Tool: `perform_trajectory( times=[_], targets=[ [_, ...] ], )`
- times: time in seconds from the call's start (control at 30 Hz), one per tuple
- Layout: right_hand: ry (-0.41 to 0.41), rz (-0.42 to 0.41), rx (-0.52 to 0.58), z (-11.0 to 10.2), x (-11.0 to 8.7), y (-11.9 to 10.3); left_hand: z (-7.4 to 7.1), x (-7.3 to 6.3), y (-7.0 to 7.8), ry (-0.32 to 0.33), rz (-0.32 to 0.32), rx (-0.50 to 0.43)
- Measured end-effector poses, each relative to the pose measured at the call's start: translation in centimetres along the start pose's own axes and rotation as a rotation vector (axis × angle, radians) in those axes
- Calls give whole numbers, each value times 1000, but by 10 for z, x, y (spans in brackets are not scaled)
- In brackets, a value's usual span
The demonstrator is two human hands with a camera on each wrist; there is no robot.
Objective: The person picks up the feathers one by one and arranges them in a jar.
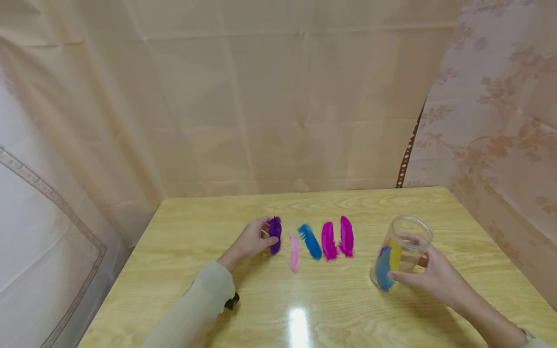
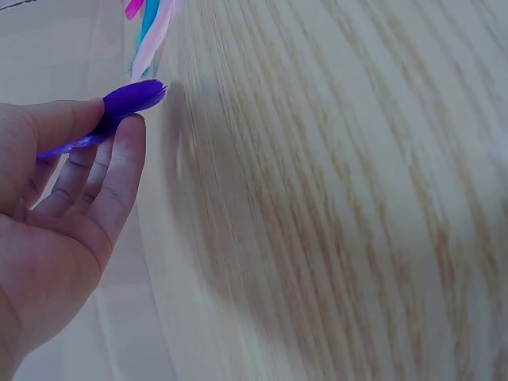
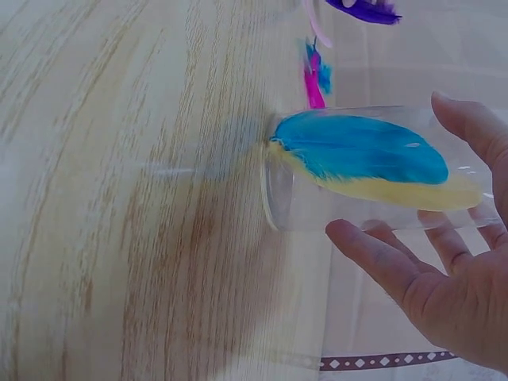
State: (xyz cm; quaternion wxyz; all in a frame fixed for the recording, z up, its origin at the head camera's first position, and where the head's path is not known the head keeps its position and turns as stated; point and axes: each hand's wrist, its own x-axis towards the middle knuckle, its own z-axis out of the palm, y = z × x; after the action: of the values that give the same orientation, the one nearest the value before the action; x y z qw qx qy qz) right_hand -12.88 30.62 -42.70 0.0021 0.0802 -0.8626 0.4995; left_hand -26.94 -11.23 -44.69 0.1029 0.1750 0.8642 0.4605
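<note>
Between its thumb and fingers, my left hand [image 1: 251, 240] pinches a purple feather [image 1: 275, 235], held up off the table at the left of a row of feathers. That row runs from a pale pink feather [image 1: 295, 252] through a blue feather [image 1: 310, 242] to two magenta feathers, one [image 1: 329, 241] beside the other [image 1: 346, 236]. At the right, my right hand [image 1: 437, 277] holds a clear, lidless jar [image 1: 406, 261] around its side. Inside the jar stand a blue feather [image 3: 361, 147] and a yellow feather [image 3: 405, 192], with a bit of purple showing at the top.
The feathers lie on a wood-grain table [image 1: 339, 299]. Beige cloth [image 1: 278, 106] hangs behind its far edge, and patterned pale curtains [image 1: 505, 111] close in the right side. A small black object [image 1: 232, 301] shows at my left sleeve.
</note>
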Motion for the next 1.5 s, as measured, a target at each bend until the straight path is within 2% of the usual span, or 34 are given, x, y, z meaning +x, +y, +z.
perform_trajectory(
  times=[0.23, 0.5, 0.7, 1.0, 1.17, 1.37, 1.5],
  targets=[
    [0, -14, 42, 2, -1, -1, 2, -1, -2, 0, -6, -14],
    [30, -64, -12, 2, 1, 1, 2, 2, 4, -15, -10, -62],
    [25, -96, 30, 3, -1, 4, 6, 2, 7, -22, 2, -60],
    [11, -159, 11, 4, 6, 5, 5, 4, 12, -39, 0, -49],
    [9, -147, -11, 2, 7, 5, 6, 5, 15, -45, 4, -63],
    [-33, -114, -40, 4, 12, 5, 4, 2, 12, 5, -26, -59],
    [-30, -93, -98, -2, 11, 3, 7, 7, 16, -14, -3, -107]
  ],
)
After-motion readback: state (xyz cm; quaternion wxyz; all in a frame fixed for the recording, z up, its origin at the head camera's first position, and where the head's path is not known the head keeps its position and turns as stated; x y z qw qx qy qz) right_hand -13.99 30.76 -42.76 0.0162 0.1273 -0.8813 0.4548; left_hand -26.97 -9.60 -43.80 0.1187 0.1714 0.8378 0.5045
